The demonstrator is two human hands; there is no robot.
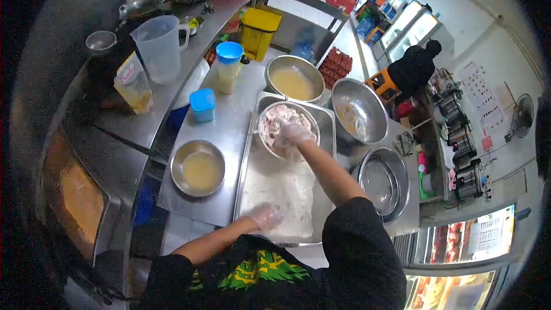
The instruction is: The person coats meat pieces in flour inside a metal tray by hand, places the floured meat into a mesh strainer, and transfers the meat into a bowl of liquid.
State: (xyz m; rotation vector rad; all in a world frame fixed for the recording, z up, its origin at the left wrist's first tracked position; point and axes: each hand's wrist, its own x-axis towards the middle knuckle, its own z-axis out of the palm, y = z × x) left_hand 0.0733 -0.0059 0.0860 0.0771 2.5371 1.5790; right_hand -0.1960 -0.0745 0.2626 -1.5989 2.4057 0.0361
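Clear plastic gloves cover both hands. My right hand (295, 134) reaches into a metal bowl (315, 124) of pale pink raw meat pieces (275, 119), its fingers closed on some meat and partly hidden. The bowl stands at the far end of a deep rectangular steel tray (237, 195). White powder like flour (290, 201) covers the tray's bottom. Low over the tray's near left part, my left hand (267, 217) holds nothing, its fingers loosely apart.
Left of the tray are a bowl of yellowish liquid (198, 172), a blue-lidded box (202, 105) and a blue-topped container (228, 69). Behind it sits another bowl of liquid (294, 80). On the right are a used bowl (359, 109) and stacked metal bowls (383, 183). A person (412, 68) sits beyond.
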